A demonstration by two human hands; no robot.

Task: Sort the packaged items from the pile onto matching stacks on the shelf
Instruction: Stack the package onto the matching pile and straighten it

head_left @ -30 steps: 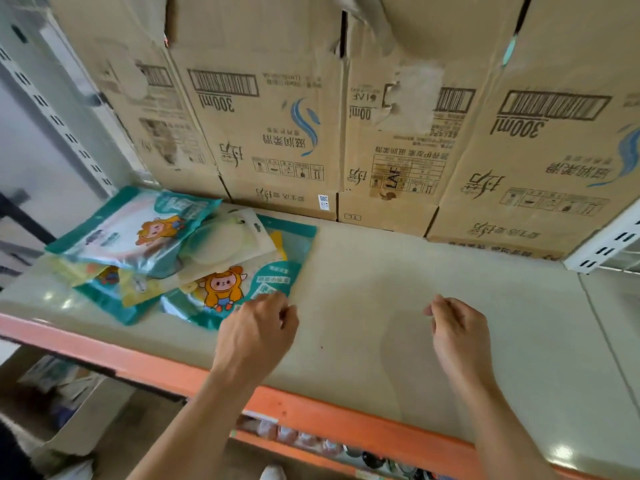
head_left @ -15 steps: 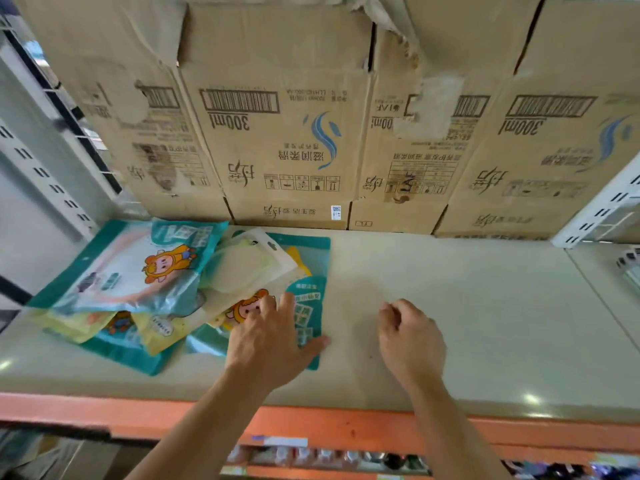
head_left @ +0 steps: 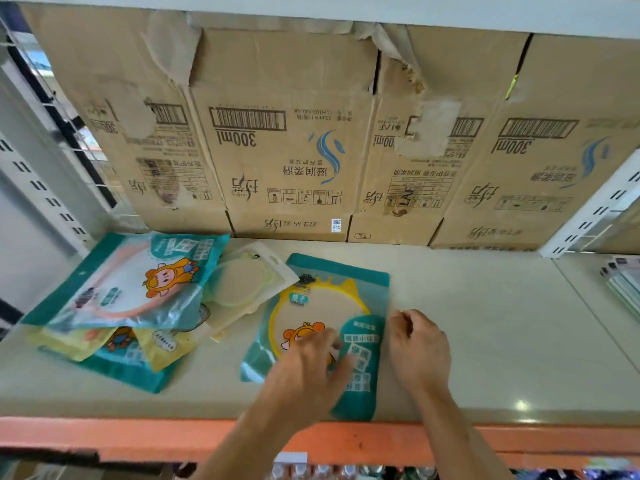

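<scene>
Left grip (head_left: 304, 372): fingers flat, pressing on teal packet (head_left: 332, 289) at the front of the shelf (head_left: 502, 341). Right grip (head_left: 419, 351): curled at packet's right edge, pinch unclear. Packet's long axis runs front-to-back, just right of pile (head_left: 131, 299).

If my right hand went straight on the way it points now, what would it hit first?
Probably the teal package: the right hand points back and slightly left, fingers beside its right edge. Past that corner, the cardboard boxes. Depth is unclear.
</scene>
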